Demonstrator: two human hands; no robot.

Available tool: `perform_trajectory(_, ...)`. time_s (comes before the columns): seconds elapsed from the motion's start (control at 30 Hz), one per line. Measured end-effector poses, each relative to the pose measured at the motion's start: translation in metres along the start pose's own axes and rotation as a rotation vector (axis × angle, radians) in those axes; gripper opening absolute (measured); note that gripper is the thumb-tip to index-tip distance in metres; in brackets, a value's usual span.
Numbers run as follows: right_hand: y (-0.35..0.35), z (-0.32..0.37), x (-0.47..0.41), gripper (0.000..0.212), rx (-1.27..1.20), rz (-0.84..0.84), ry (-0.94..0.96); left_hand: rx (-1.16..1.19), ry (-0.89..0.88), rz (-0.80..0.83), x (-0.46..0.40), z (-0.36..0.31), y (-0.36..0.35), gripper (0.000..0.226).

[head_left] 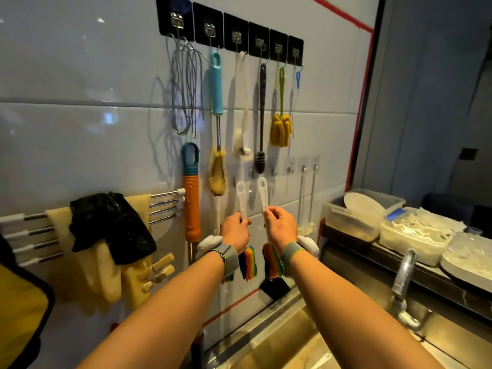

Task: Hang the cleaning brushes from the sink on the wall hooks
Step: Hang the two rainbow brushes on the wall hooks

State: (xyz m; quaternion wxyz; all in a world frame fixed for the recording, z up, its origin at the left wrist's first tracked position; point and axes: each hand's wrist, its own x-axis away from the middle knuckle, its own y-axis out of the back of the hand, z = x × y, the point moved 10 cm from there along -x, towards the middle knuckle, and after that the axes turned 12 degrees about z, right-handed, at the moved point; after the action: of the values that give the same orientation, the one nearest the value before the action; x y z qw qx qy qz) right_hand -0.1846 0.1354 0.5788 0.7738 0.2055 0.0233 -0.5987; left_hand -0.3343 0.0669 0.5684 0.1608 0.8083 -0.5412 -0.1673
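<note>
So there are two rainbow brushes in play, one per hand. The left hand (235, 230) is pinched around the white handle of the left brush (241, 202), and the right hand (279, 225) grips the right brush (263, 194) the same way. Both stand nearly upright, loop ends pointing up at the wall, rainbow bristles hanging down below the wrists. They're held just under the lower row of small hooks (274, 170). Up top, six black hook pads (231, 30) carry other tools. The sink (306, 339) is near right.
</note>
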Motion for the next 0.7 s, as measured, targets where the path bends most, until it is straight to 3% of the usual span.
perform_trajectory(0.23,-0.009,0.007,-0.037,0.018,-0.02,0.015,0.021,0.003,0.006,-0.035,-0.022,0.009,0.009,0.032)
perform_trajectory(0.7,-0.037,-0.03,-0.062,0.021,-0.041,0.071,-0.026,0.102,0.089,-0.086,-0.035,0.028,0.002,0.024)
